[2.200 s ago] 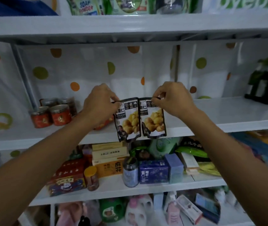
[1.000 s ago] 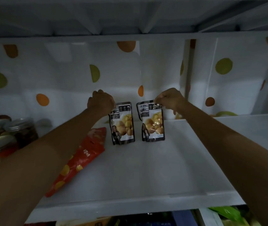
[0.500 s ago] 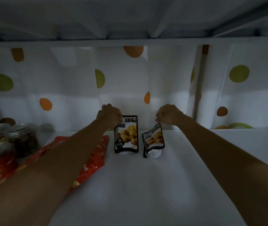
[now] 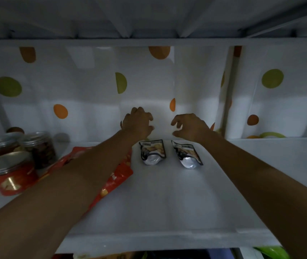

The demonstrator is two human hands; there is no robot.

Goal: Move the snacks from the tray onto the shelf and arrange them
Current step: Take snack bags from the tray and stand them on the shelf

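**Two pouches down, hands off**

Both pouches stood upright half a second ago with my fingers on their top edges. Now they lie flat and my hands have lifted clear.

Head view, item by item:

- Left hand (image 4: 137, 124): above the back of the shelf (image 4: 167, 202), fingers loosely curled, holding nothing.
- Right hand (image 4: 190, 127): level with it, fingers spread and bent, also empty.
- Left pouch (image 4: 152, 152): flat at the back of the shelf, silver base towards me, just below my left hand.
- Right pouch (image 4: 187, 154): beside it but apart, angled slightly to the right.
- Red bag (image 4: 115, 176): lying flat, partly under my left forearm.
- Jars (image 4: 10, 174): grouped at the far left.
- Spotted sheet (image 4: 74, 81): behind everything.

Handling, as I judge it: the pouches are light, soft foil that is probably slick, and they tip over easily. I would pinch each by its stiff sealed top edge and settle the base before letting go.
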